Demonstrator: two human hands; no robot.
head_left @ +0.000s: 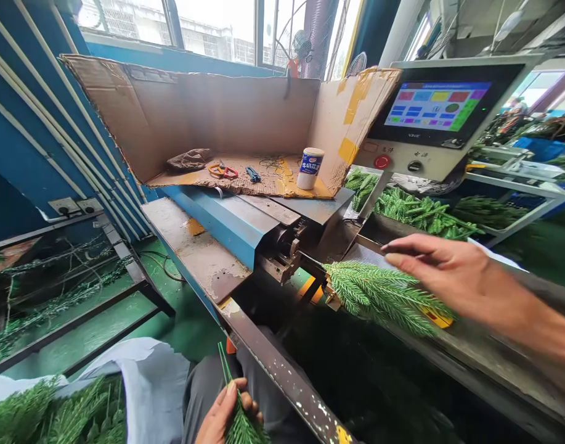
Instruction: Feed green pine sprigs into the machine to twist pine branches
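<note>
At the bottom, my left hand (227,410) is closed round an artificial pine sprig (245,427), its bare green stems pointing up between thumb and fingers. My right hand (448,271) is raised at the right, thumb and forefinger pinched. Something small and dark shows between those fingertips, too unclear to name. Just below and left of that hand, a bunch of green pine branches (379,293) lies with its stem end at the machine's metal head (286,250). A yellow piece (437,316) shows partly under the branches.
A cardboard screen (245,117) stands on the blue machine (217,216), holding orange-handled scissors (223,171), a blue tool (253,174) and a white-and-blue can (310,168). A control screen (437,106) is at right. A white sack (155,388) of sprigs sits lower left; a brown rail (282,364) crosses nearby.
</note>
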